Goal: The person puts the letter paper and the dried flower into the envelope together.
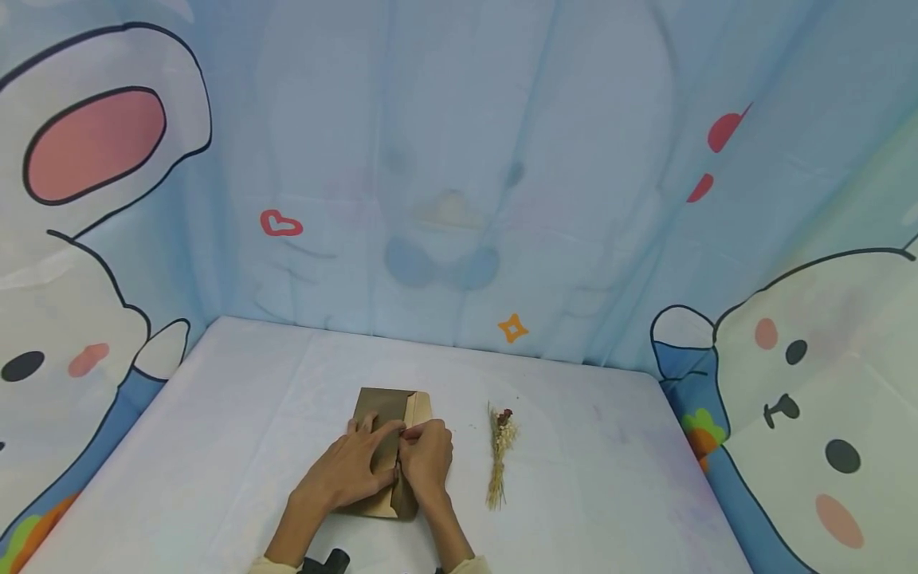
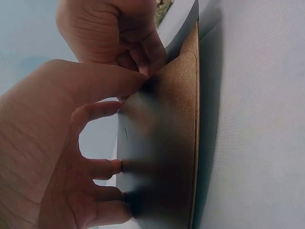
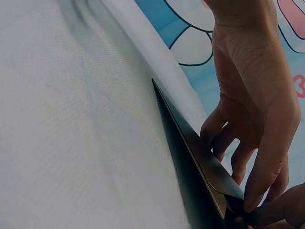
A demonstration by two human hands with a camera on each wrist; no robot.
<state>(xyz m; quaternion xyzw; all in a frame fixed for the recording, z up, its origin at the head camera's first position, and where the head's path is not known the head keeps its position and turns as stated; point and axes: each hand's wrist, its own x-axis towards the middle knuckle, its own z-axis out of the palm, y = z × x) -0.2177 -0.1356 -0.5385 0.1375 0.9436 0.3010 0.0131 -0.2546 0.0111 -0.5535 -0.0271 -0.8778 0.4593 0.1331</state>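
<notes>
A brown paper envelope lies on the white table, its lighter flap along the right side. Spread across its face, my left hand rests its fingertips on the paper; in the left wrist view, the left thumb and fingers touch the envelope. At the flap's edge, my right hand has curled fingers and pinches the paper close to the left thumb. The right wrist view shows the envelope edge-on, slightly raised at its near side. What lies right under the pinching fingertips is hidden.
A small bunch of dried flowers lies on the white table to the right of the envelope. Tiny crumbs lie between them. Behind and at both sides hangs a blue cartoon curtain. A black wrist device shows at the bottom edge.
</notes>
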